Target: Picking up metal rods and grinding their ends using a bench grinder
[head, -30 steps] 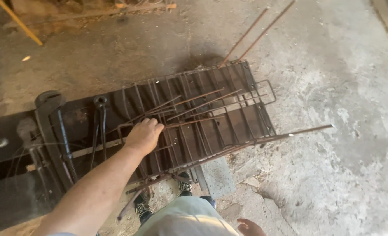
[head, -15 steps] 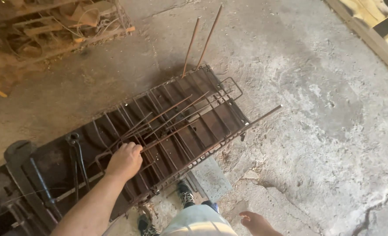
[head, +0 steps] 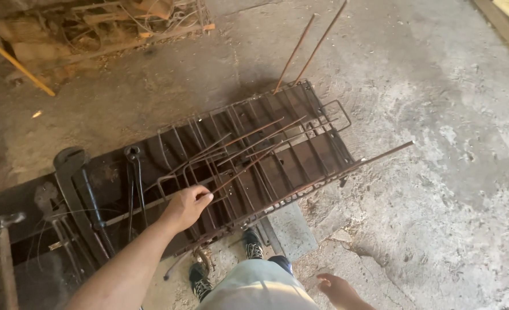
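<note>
A rusty cage of thin steel rods and bent stirrups (head: 254,155) lies across a dark metal bench (head: 105,172). My left hand (head: 187,205) is closed around rods near the cage's front left part. My right hand (head: 339,289) hangs low by my side, fingers loosely apart, holding nothing. One long rod (head: 346,169) sticks out to the right over the floor.
Large pincers (head: 134,183), a pipe wrench (head: 74,201) and a hammer (head: 2,252) lie on the bench at left. Two rods (head: 309,49) jut out beyond the cage. Scrap wood and wire (head: 94,28) are piled at the back. My shoes (head: 253,244) stand on the rough concrete floor (head: 438,143).
The view has shifted, so the cage sits more to the right and lower. My left hand stays gripping the rods. My right hand has come further into view at the bottom.
</note>
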